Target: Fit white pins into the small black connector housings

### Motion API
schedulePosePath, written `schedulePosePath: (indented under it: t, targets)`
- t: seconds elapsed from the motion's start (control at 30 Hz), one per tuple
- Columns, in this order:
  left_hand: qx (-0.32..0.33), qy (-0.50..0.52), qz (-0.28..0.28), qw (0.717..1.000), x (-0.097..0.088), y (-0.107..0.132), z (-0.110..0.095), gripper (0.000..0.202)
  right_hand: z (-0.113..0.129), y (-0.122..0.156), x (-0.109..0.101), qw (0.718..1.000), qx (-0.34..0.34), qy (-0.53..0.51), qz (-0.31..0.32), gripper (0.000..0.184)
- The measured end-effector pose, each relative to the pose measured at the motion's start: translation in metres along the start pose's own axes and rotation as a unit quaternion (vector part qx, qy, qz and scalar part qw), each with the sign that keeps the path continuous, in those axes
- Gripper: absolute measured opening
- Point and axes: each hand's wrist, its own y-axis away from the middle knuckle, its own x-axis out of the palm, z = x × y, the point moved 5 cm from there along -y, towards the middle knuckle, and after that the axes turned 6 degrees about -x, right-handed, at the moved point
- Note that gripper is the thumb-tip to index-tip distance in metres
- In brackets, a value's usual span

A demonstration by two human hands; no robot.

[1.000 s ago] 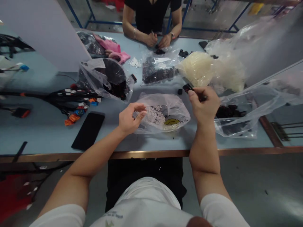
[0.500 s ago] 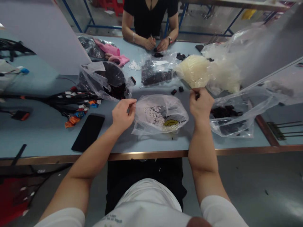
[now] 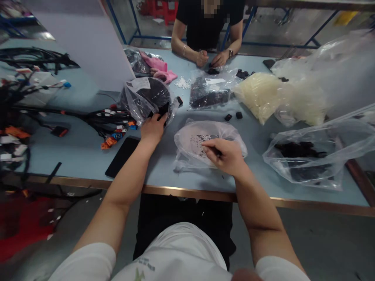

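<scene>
**View:** head camera, looking down at the table.

**Left hand:** The left hand is at the near edge of a clear bag of black parts. Its fingers are bent and touch the bag. I cannot tell if it grips anything.

**Right hand:** The right hand is closed in a pinch on a small dark piece. It is over a clear bag of white bits.

**White bits:** The white bits lie in that bag, just under the right hand.

**Table:** The light blue table has a shiny brown edge on the near side.

**Left side:** A bunch of wires with colored plugs lies left of the left hand. A black phone lies near it.

**Right side:** Two small black pieces sit on the table, just past the bag of white bits. A big bag of cream plastic strips is beyond them.

**Far side:** A co-worker's hands work across the table.
</scene>
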Motion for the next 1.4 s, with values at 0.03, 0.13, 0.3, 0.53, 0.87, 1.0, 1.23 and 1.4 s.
schedulePosePath:
  t: [0.03,0.13,0.3,0.53,0.87,1.0,1.23,1.4]
  targets:
    - [0.005,-0.008,0.006,1.0,-0.002,0.0,-0.003,0.054,-0.003,-0.001,0.008,0.999,0.002,0.02,0.034,0.022]
    - [0.009,-0.036,0.025,0.999,-0.005,0.002,-0.008,0.043,-0.017,-0.001,0.026,0.987,0.041,0.097,0.125,0.028]
    - [0.013,-0.047,0.0,0.999,-0.007,0.007,-0.012,0.034,-0.026,-0.001,0.034,0.958,0.107,0.16,0.212,0.029]
    - [-0.007,-0.012,-0.042,0.999,-0.021,0.017,-0.017,0.029,-0.036,-0.002,0.041,0.903,0.183,0.248,0.3,0.034]
    - [0.22,0.318,-0.158,0.908,-0.035,0.075,-0.059,0.034,-0.047,-0.003,0.045,0.884,0.213,0.254,0.331,0.033]
    - [0.168,0.45,-0.003,0.877,-0.02,0.079,-0.072,0.046,-0.045,-0.002,0.041,0.887,0.209,0.248,0.33,0.036]
    - [0.117,0.614,0.097,0.775,0.0,0.073,-0.078,0.049,-0.043,-0.002,0.044,0.883,0.192,0.239,0.356,0.026]
    - [0.13,0.623,0.116,0.762,-0.001,0.076,-0.081,0.047,-0.048,-0.004,0.043,0.896,0.205,0.223,0.324,0.029]
